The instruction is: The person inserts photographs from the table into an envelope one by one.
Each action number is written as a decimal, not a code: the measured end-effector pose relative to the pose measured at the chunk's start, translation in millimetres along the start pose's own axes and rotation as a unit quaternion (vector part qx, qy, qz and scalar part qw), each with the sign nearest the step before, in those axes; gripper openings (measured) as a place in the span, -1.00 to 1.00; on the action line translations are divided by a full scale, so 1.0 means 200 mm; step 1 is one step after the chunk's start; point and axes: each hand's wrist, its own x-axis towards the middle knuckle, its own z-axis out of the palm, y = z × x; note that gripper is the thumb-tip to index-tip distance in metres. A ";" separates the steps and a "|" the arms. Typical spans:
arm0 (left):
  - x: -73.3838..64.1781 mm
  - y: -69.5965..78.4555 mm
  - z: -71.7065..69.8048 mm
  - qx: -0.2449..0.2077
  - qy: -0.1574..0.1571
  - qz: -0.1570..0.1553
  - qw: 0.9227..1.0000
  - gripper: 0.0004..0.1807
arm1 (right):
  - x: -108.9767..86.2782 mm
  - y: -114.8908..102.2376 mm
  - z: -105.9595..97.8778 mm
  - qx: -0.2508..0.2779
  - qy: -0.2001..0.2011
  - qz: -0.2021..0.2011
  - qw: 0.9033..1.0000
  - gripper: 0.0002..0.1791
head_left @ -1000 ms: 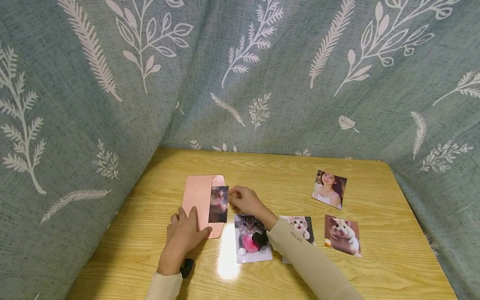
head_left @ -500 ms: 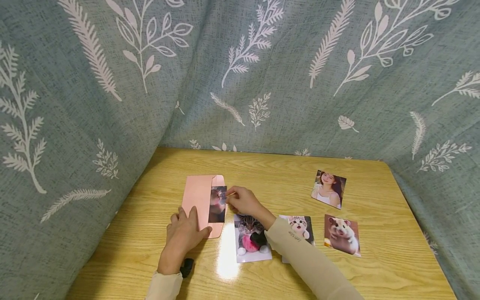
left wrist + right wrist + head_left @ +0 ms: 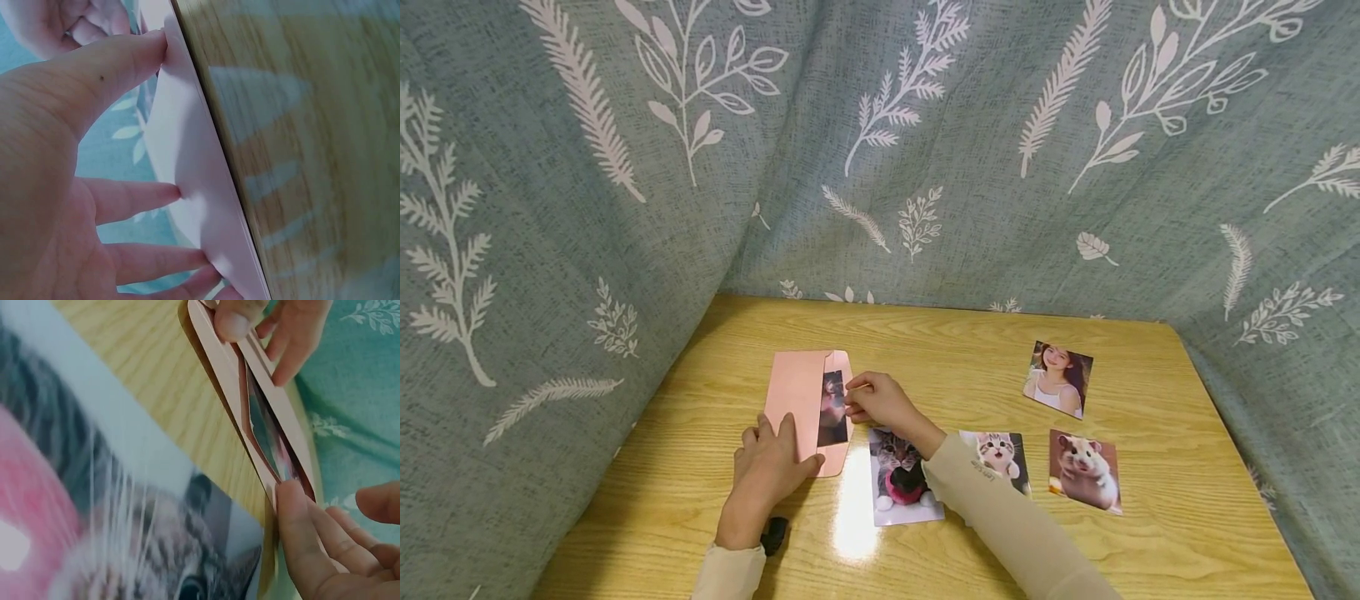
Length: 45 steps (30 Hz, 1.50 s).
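Note:
A pink envelope [image 3: 793, 375] lies on the left part of the table, its mouth and flap facing right. My left hand [image 3: 767, 462] rests on it with fingers spread; in the left wrist view the thumb and fingertips press its surface. A dark photo [image 3: 832, 408] sits partly inside the envelope, a narrow strip showing at the mouth. My right hand [image 3: 880, 404] touches the photo's outer edge with its fingertips. The right wrist view shows a thumb tip at the end of the photo [image 3: 269, 437], with another finger raised away from it.
A photo of a tabby cat with a pink ball [image 3: 891, 508] lies under the right wrist. A kitten photo [image 3: 1000, 450] is partly covered by the right sleeve. Farther right lie a hamster photo [image 3: 1086, 471] and a portrait photo [image 3: 1058, 379]. A patterned curtain [image 3: 970, 150] surrounds the table.
The dark photo has slid left, deeper into the envelope, so less of it shows. My right hand has moved left with it; my left hand has stayed in place.

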 end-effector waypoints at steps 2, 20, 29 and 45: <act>0.00 0.00 0.00 0.001 0.001 0.001 1.000 -0.02 | 0.00 0.01 0.01 0.004 0.002 0.002 1.000 -0.72; 0.00 0.00 0.00 0.006 -0.001 0.000 1.000 -0.01 | 0.00 0.03 0.10 0.093 -0.001 0.032 0.995 -0.69; 0.00 0.00 0.01 0.005 0.001 0.001 1.000 -0.03 | -0.01 0.04 0.14 0.130 0.003 0.037 0.991 -0.70; -0.01 0.02 0.00 -0.004 -0.007 -0.008 1.000 -0.02 | -0.04 0.04 0.12 0.078 0.003 0.009 0.997 -0.73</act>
